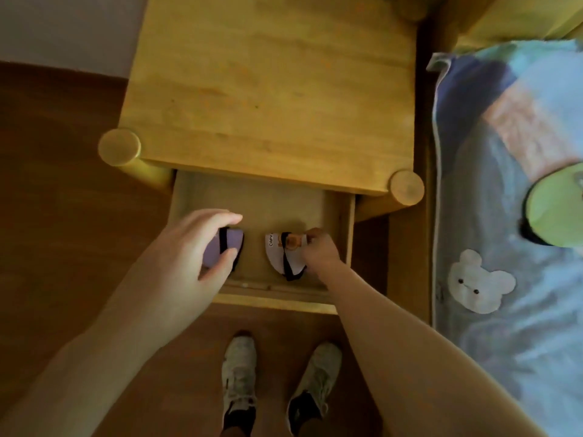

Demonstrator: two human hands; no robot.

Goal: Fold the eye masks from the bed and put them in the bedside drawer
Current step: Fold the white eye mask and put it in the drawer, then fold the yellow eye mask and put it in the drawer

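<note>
The bedside drawer (345, 234) is pulled out from under the wooden nightstand (268, 89). My left hand (192, 247) grips a folded purple eye mask (222, 249) with a black strap, over the drawer's left part. My right hand (320, 250) pinches the right edge of a folded white eye mask (280, 255) with a brown cartoon print and a black strap, which rests on the drawer floor at the right. A green eye mask (555, 209) lies on the bed at the right edge of the view.
The bed with a blue blanket (504, 247) bearing a white bear patch lies to the right of the nightstand. My two shoes (239, 370) stand on the brown wooden floor just in front of the drawer. Round wooden posts mark the nightstand's front corners.
</note>
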